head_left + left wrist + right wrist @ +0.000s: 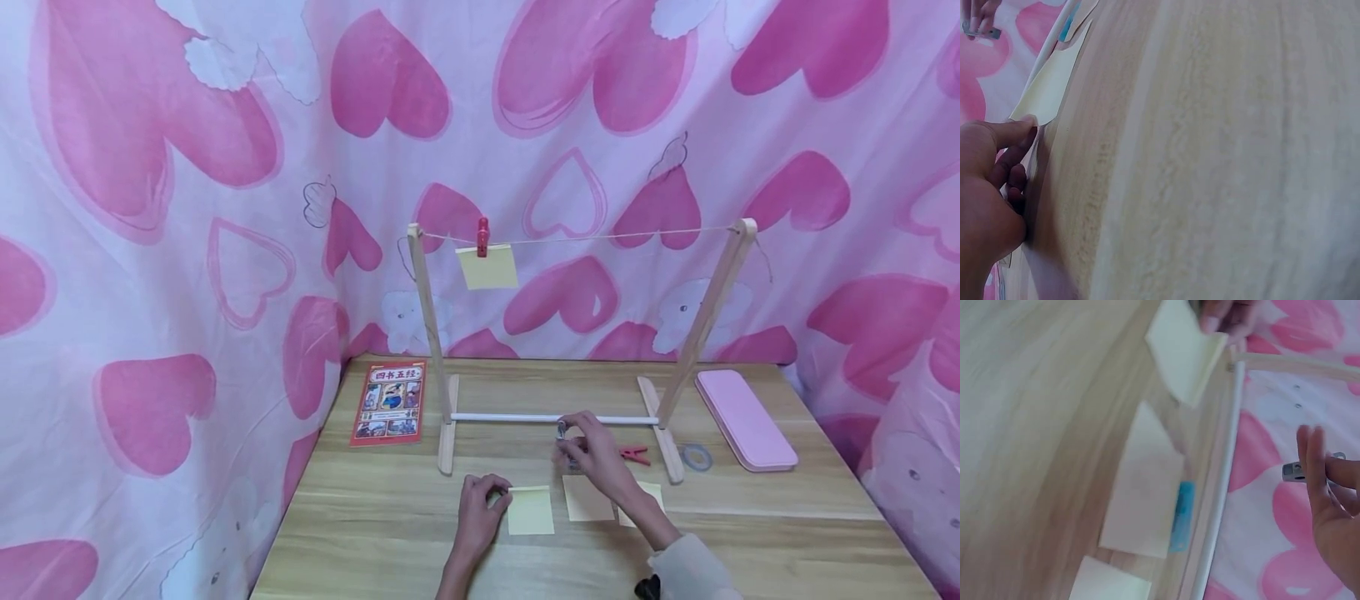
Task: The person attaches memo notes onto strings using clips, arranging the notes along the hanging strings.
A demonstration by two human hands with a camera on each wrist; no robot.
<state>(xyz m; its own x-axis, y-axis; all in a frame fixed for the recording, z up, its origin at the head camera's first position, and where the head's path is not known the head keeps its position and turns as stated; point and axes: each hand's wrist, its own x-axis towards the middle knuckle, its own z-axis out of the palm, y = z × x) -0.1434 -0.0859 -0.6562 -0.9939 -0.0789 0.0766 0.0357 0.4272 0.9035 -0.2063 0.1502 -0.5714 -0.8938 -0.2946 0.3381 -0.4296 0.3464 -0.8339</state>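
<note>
1. left hand (480,510): thumb and finger pinched together on the far left corner of a note (531,512) at the table (360,533); probably very light, floppy, easily creased, best taken by an edge
2. right hand (592,454): fingertips nearly together, pinching what looks like a grey peg (1294,472), raised; likely light, stiff, smooth, best gripped by its tail
3. fingers hide much of the grey peg
4. blue peg (1182,519): hard to make out in the head view
5. end note (1109,582): cut off in the right wrist view
</note>
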